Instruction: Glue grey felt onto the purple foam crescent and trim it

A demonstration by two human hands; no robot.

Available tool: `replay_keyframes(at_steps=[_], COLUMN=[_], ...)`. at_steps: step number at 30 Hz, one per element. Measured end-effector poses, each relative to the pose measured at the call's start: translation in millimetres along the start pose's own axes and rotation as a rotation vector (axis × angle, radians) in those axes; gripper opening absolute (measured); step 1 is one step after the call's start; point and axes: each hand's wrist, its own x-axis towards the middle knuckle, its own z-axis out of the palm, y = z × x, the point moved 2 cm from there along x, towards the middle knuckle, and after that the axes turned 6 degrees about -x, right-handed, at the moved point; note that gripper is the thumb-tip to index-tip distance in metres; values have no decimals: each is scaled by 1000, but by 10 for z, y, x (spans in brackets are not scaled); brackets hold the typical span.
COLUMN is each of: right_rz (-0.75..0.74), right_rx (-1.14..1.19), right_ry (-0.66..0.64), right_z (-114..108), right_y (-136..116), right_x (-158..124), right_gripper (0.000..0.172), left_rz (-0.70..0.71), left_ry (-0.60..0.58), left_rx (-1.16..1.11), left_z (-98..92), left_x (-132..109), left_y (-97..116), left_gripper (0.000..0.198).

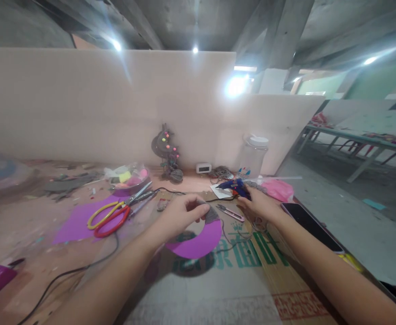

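Note:
My left hand (187,214) pinches a purple crescent-shaped piece (203,241) near its upper end, which is wrapped in grey yarn. The crescent is raised over the printed board and casts a shadow on it. At the right, my right hand (257,205) has its fingers closed around the handle of a blue glue gun (232,185). Its nozzle points left, above a small white card (221,191). Thread snips (230,212) lie between my hands. Loose grey yarn (241,241) trails from the crescent toward the right.
Red-and-yellow-handled scissors (112,220) rest on purple sheet (72,221) at left. Behind stand a bowl of colourful bits (128,179), a grey decorated crescent (167,153), a small clock (203,168) and a clear jar (253,158). A phone (311,225) lies along the right edge.

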Motion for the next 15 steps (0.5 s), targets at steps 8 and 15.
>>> replay_keyframes(at_steps=[8,15], right_rz=[-142,-13], right_rx=[197,1076], right_ry=[16,-556], right_z=[-353,-196], right_y=[-655,-1207], right_x=[-565,-975], right_gripper=[36,61], left_rz=[38,68], left_ry=[28,32], left_rx=[44,94], left_z=[-24,-17], left_x=[6,-1], left_y=[19,47], left_gripper=[24,21])
